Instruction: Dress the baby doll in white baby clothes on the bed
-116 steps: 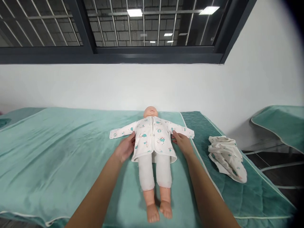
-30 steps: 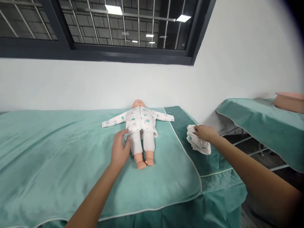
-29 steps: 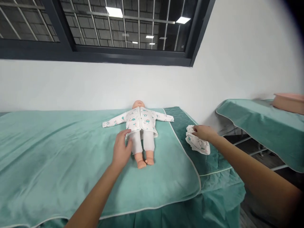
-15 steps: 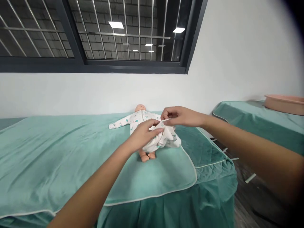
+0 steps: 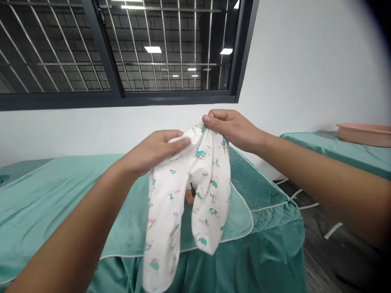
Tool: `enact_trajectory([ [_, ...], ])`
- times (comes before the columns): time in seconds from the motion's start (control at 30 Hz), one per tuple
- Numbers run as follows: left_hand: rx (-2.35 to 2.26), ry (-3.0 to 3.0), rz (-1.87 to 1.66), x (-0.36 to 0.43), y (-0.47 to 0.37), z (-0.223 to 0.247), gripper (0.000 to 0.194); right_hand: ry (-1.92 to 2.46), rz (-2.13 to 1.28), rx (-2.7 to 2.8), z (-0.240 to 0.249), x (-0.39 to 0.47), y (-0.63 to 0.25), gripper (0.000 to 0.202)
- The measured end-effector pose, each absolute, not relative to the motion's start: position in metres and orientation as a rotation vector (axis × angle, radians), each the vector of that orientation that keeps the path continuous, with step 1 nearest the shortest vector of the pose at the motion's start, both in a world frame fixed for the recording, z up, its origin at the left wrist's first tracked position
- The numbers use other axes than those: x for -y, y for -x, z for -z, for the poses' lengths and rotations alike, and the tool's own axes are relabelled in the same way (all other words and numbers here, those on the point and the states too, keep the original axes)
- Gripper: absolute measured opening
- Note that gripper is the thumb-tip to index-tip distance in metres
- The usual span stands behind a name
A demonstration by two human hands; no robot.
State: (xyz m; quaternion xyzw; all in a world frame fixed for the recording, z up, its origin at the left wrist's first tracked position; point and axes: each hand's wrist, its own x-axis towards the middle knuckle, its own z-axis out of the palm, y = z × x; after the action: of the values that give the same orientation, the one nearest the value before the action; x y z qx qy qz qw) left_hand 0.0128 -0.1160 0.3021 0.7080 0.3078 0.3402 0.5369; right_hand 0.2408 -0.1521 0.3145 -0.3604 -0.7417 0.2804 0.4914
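Observation:
White baby pants with a green and pink print hang unfolded in the air, legs pointing down. At the left of the waistband, my left hand pinches the cloth between thumb and fingers. My right hand grips the waistband's right end, a little higher, so the waist slants. Behind the pants lies a baby doll; only a bit of it shows between the two pant legs, and the rest is hidden.
A bed with a light green blanket stands against the white wall under a barred window. To the right is another green-covered bed carrying a pink basin. Dark floor shows between them.
The pants, bunched low over the doll before, have been lifted toward me and now hang open at full length. Both hands rose, and the left moved out to the left. The doll became mostly covered.

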Motion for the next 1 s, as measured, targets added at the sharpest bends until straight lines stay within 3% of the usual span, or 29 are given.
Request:
enact_trajectory([
  [0.1, -0.734, -1.775, -0.701, 0.117, -0.017, -0.301, 0.026, 0.808, -0.714, 1.745, -0.31, 0.151, -0.233, 0.046],
  [0.27, -0.578, -1.615, -0.982, 0.106, -0.024, -0.267, 0.03, 1.025, -1.06, 2.074, -0.281, 0.145, -0.241, 0.044],
  [0.4, -0.573, -1.524, -0.746, 0.098, -0.025, -0.231, 0.036, 1.058, -1.196, 2.108, -0.248, 0.135, -0.249, 0.041],
  [0.63, -0.563, -1.614, -0.251, 0.084, -0.01, -0.194, 0.038, 0.811, -1.389, 1.624, -0.187, 0.116, -0.24, 0.032],
  [0.73, -0.588, -1.41, -0.555, 0.074, -0.01, -0.182, 0.041, 0.792, -1.449, 1.461, -0.172, 0.11, -0.233, 0.039],
  [0.83, -0.63, -1.223, -0.806, 0.066, -0.018, -0.172, 0.043, 0.937, -1.469, 1.7, -0.17, 0.103, -0.229, 0.044],
  [1.0, -0.69, -1.209, -0.749, 0.061, -0.024, -0.162, 0.042, 1.014, -1.416, 1.91, -0.171, 0.09, -0.23, 0.041],
])
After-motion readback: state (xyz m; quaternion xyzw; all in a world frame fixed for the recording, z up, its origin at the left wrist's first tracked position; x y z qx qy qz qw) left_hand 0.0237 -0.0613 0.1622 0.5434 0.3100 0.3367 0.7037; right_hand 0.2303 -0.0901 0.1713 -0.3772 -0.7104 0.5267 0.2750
